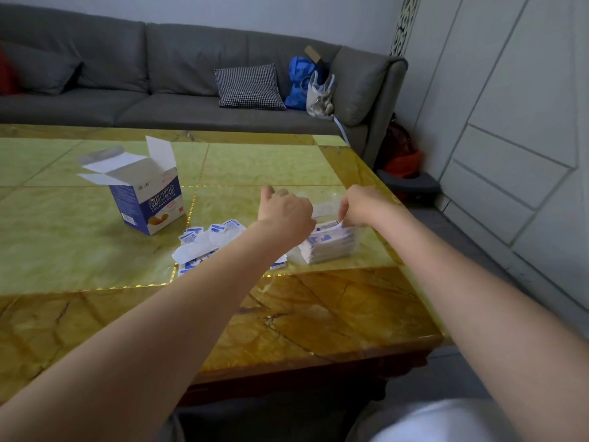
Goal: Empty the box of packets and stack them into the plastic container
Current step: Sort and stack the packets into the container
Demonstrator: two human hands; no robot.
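Head cam: right hand (357,207) pinched the packet stack (330,245) inside the plastic container (322,207). Left hand (285,212) hovered just left of the container, loosely curled, holding nothing. The box (145,193) stood open further left.

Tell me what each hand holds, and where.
Right hand: fingers pinch the top packet of the stack, at its far edge. Left hand: curled, hold cannot be told.

A green and amber marble table (261,164) carries an opened blue-and-white box (148,199). Right of the box lie loose packets (207,240); farther right of it stands a clear plastic container (331,247) with stacked packets.
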